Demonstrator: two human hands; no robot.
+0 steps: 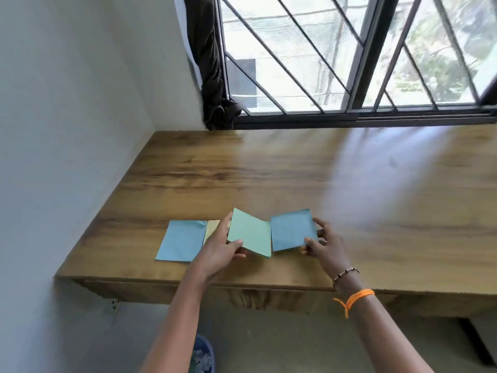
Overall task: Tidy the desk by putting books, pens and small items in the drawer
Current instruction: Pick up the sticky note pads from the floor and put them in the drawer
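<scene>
Both hands up over bench (269,168): left hand (217,246) grip pinches green pad (250,232), right hand (322,246) grip pinches blue pad (293,229). Loose blue sheet (181,240) lies flat just left of left hand, so left is nearer. Drawer not in view.

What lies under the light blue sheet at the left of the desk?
A yellowish sheet shows beside the light blue sheet, its left side tucked under the blue one's right edge. The left hand covers its lower part. Anything else beneath is hidden.
</scene>
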